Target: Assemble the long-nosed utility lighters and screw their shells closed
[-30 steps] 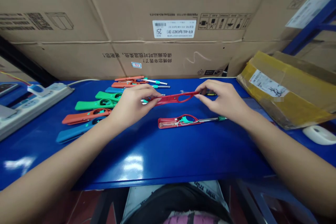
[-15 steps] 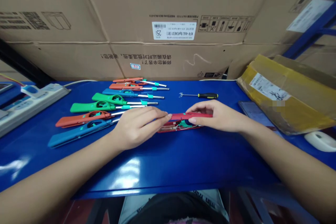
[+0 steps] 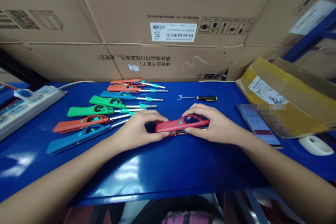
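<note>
A red lighter casing (image 3: 173, 124) lies crosswise between my hands, its upper shell resting over the lower half, with thin inner parts showing along the near edge. My left hand (image 3: 139, 129) pinches its left end between thumb and fingers. Around the right end, near the oval trigger opening, my right hand (image 3: 214, 124) has its thumb in front and fingers behind. To the left lie several lighters with metal tubes, among them a blue one (image 3: 76, 138), an orange one (image 3: 78, 124) and a green one (image 3: 88, 110).
Behind the hands lies a black and yellow screwdriver-like tool (image 3: 207, 98). A phone (image 3: 256, 124), a yellow-taped carton (image 3: 286, 94) and a white mouse (image 3: 315, 145) are at the right. A power strip (image 3: 28, 106) sits at the left; large cardboard boxes (image 3: 126, 10) stand behind the blue table (image 3: 162, 171).
The red upper shell has tilted, so its broad face and oval opening now show, and it covers more of the inner parts. My left fingers have moved round its left end.
</note>
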Demonstrator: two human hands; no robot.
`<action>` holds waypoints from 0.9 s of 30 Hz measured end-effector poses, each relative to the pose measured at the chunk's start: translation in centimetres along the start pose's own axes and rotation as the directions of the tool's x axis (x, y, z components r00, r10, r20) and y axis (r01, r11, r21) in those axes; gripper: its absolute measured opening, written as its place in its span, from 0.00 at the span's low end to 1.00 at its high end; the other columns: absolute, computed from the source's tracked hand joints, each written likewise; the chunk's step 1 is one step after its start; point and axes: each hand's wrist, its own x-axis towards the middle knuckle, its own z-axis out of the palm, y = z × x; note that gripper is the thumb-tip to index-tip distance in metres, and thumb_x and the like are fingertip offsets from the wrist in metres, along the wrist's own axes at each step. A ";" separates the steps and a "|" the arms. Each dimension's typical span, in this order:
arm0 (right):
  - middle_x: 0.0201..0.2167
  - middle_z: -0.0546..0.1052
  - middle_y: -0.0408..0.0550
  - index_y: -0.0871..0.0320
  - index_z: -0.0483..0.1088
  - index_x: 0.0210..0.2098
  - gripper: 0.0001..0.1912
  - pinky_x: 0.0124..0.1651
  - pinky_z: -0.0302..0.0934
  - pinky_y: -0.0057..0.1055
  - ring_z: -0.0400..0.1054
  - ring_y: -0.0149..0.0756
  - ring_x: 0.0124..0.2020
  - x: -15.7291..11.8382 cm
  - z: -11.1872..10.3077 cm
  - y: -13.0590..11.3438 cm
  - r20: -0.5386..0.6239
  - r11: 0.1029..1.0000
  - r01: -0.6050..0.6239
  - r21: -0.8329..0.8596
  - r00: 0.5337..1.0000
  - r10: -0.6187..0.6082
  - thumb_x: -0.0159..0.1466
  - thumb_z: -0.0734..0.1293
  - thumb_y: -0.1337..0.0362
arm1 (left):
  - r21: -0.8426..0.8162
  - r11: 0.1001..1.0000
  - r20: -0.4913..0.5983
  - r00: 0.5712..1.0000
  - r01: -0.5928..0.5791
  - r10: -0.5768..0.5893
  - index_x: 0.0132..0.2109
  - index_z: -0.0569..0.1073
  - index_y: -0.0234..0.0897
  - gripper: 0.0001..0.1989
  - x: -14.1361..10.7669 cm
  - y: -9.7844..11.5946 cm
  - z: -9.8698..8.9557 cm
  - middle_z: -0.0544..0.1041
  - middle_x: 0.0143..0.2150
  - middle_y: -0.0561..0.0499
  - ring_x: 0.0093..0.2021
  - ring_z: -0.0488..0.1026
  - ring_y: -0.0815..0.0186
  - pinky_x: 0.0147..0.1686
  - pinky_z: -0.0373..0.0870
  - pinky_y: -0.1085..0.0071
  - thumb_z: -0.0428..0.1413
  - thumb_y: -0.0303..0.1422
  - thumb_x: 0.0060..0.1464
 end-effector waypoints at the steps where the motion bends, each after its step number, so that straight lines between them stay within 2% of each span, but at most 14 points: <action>1: 0.46 0.76 0.49 0.54 0.73 0.48 0.15 0.53 0.63 0.38 0.69 0.41 0.48 0.0 0.0 0.1 0.028 0.999 0.029 -0.033 0.999 -0.028 0.62 0.71 0.62 | 0.001 1.000 0.029 1.000 -0.004 0.004 0.47 0.79 0.37 0.13 0.1 -0.1 -0.1 0.82 0.43 0.49 0.40 0.79 0.64 0.42 0.75 0.68 0.64 0.36 0.56; 5: 0.49 0.75 0.49 0.52 0.73 0.51 0.17 0.58 0.59 0.42 0.66 0.43 0.52 0.2 -0.2 0.8 0.130 0.986 0.101 -0.136 0.988 -0.083 0.63 0.72 0.59 | 0.030 0.999 0.127 0.992 -0.020 0.016 0.50 0.78 0.37 0.14 0.1 -0.6 -0.5 0.80 0.45 0.48 0.44 0.77 0.63 0.47 0.72 0.66 0.63 0.35 0.57; 9: 0.49 0.74 0.49 0.52 0.73 0.53 0.18 0.59 0.58 0.42 0.65 0.42 0.54 0.4 0.0 1.5 0.153 0.984 0.101 -0.148 0.985 -0.078 0.64 0.72 0.56 | 0.063 0.998 0.162 0.987 0.002 -0.012 0.51 0.78 0.37 0.14 0.0 -0.8 -0.6 0.78 0.47 0.47 0.47 0.76 0.62 0.50 0.71 0.65 0.61 0.35 0.59; 13: 0.50 0.73 0.49 0.52 0.73 0.53 0.18 0.59 0.58 0.42 0.65 0.42 0.54 0.5 0.4 1.9 0.163 0.982 0.077 -0.173 0.985 -0.049 0.65 0.71 0.56 | 0.105 0.994 0.165 0.985 0.024 -0.041 0.50 0.77 0.36 0.13 -0.3 -0.6 -0.3 0.77 0.47 0.48 0.48 0.74 0.62 0.51 0.71 0.65 0.60 0.34 0.59; 20: 0.51 0.73 0.50 0.53 0.72 0.54 0.19 0.58 0.59 0.40 0.67 0.41 0.54 0.4 1.0 3.0 0.181 0.973 0.122 -0.197 0.980 -0.086 0.65 0.71 0.58 | 0.209 0.977 0.153 0.986 0.038 -0.071 0.49 0.76 0.37 0.12 -0.8 0.0 0.6 0.77 0.46 0.48 0.46 0.74 0.61 0.47 0.72 0.64 0.59 0.34 0.59; 27: 0.52 0.72 0.50 0.54 0.71 0.55 0.20 0.58 0.61 0.37 0.68 0.39 0.53 0.4 0.8 3.3 0.209 0.980 0.111 -0.163 0.975 -0.076 0.66 0.70 0.55 | 0.213 0.977 0.171 0.984 0.021 -0.058 0.48 0.78 0.37 0.10 -0.6 -0.3 0.8 0.78 0.45 0.49 0.45 0.74 0.62 0.46 0.72 0.65 0.60 0.32 0.59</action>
